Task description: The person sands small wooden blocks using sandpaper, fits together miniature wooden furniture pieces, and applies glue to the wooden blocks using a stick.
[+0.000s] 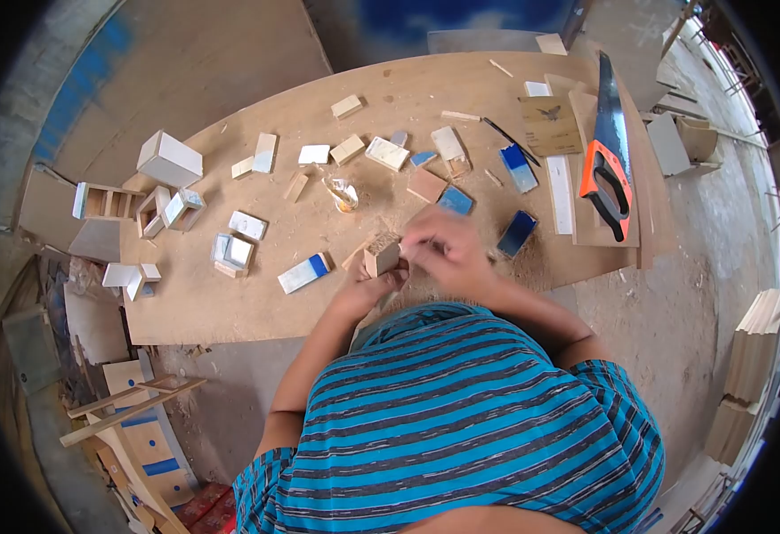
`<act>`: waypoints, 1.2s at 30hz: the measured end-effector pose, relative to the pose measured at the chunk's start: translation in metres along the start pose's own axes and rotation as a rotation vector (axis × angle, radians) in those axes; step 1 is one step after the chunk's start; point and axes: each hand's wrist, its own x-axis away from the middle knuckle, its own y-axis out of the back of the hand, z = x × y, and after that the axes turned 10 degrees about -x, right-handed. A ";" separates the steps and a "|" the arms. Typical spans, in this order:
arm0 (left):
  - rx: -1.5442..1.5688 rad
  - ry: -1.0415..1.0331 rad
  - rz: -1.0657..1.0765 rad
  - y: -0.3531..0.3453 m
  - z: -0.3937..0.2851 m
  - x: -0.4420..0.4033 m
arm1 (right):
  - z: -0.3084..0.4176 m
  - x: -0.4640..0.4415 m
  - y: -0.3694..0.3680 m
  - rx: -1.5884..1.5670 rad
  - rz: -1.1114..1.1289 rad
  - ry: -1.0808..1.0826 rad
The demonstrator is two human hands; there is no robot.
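Near the front edge of the table, my left hand (374,287) is closed around a small wooden block (382,256) with a rough top face. My right hand (450,253) is at the block's right side, fingers curled in a pinch and slightly blurred; whatever they hold is hidden. A thin wooden piece (354,256) shows just left of the block. Left of my hands lies a white block with a blue end (304,273). Beyond them, a small cup of whitish stuff (343,196) sits on the table.
Several white, blue and bare wood blocks lie across the plywood table (194,311). Small box-like wooden pieces (170,158) stand at the left. A handsaw with an orange handle (607,182) lies at the right beside sandpaper (550,125). A dark blue block (518,233) lies right of my hands.
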 end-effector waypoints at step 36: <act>-0.745 -0.267 -0.302 0.005 -0.011 -0.007 | 0.026 0.007 -0.033 0.561 0.056 -0.014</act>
